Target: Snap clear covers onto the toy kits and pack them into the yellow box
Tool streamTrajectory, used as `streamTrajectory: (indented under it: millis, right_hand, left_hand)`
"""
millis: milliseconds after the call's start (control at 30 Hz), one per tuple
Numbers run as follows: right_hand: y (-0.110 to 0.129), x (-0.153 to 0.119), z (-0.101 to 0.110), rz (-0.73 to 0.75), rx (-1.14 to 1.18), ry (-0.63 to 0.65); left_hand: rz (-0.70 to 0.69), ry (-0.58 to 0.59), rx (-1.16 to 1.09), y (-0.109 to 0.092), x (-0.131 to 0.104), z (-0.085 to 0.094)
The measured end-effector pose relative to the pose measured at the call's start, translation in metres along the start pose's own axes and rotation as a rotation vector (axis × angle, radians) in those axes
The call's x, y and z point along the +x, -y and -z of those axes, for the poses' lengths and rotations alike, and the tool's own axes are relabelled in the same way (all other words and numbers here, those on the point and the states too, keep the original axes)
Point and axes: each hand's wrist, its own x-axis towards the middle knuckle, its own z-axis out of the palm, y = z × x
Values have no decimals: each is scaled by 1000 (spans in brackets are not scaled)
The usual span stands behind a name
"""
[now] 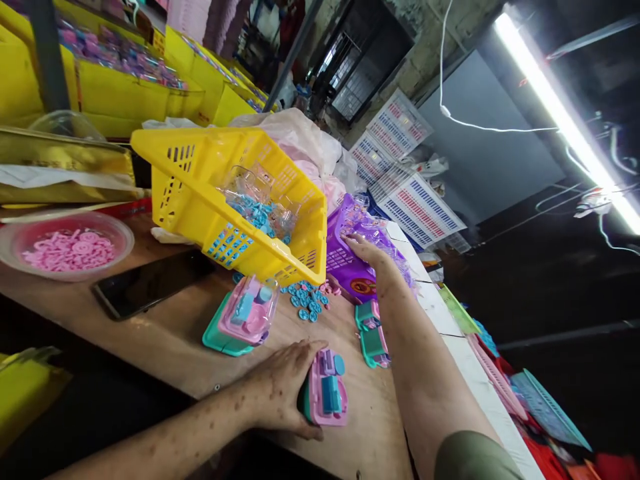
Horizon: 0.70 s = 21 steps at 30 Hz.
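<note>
My left hand [287,383] is wrapped round a small pink-and-teal plastic toy piece [327,393], with blue and lilac parts on its face, at the table's front edge. My right hand [366,251] reaches over the purple basket [345,267], fingers stretched out beside the clear plastic pieces [363,223] inside; nothing shows in it. A similar toy piece [245,313] under a clear cover stands to the left. Two more teal-and-pink toy pieces [373,343] sit beside my right forearm, partly hidden by it.
A yellow basket [190,193] holds clear covers and blue parts. Small blue wheel-like pieces [307,300] lie loose in front of it. Left of it are a black phone [150,283] and a bowl [120,233] of pink parts. White crates [420,207] stand behind.
</note>
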Motion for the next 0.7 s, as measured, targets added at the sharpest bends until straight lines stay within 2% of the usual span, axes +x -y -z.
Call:
streamTrajectory:
  millis: [133,233,367,467,500,567,633,700]
  right_hand:
    - [18,-5,-10,-129,186,-76]
    - [15,-22,4,-143,414,-95]
    - [-22,-63,45,-48,766,-166]
    - [-70,-120,59,-2,935,-266]
    - [-86,-145,54,-11,962,-287]
    - [-116,-197,31,-60,974,-289]
    - [-138,-247,-6,-133,937,-238]
    - [-151,-284,-44,-194,860,-175]
  left_hand:
    - [-3,-25,-24,-3,1,2]
    - [-5,-34,-31,-4,2,2]
    - [-37,-38,-21,0,2,2]
    - [-77,-47,-23,2,-1,3]
    - [-91,-50,-24,2,-1,4]
    - [-113,-59,-17,0,-2,7]
    - [-126,-60,-11,-2,-3,10]
    - [-123,-49,-3,-4,-3,12]
